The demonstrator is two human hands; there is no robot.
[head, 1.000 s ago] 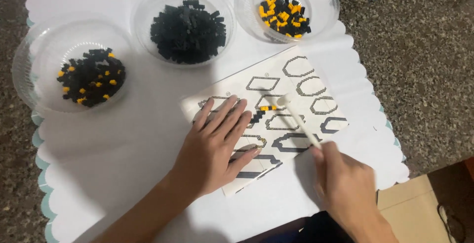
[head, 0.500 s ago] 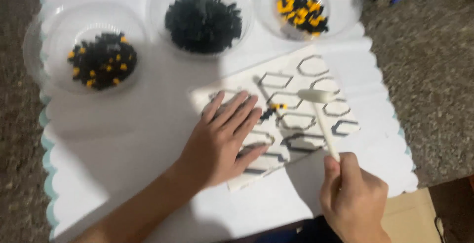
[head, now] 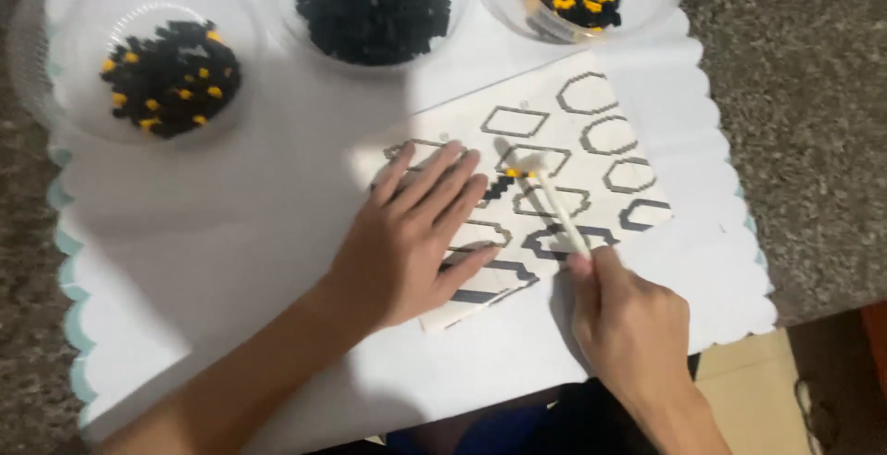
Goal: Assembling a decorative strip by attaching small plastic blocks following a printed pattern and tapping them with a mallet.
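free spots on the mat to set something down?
Bare white mat lies left of the left hand, below the mixed-bead bowl. Crowded: the bowl row on top, and the pattern board under both hands.

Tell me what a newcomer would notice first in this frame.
Mid-frame, the left hand lies flat on a white board printed with dark hexagon outlines, while the right hand holds a thin white stick tool tipped at a small orange-and-black bead cluster. Three clear plastic bowls of black and orange beads line the top.
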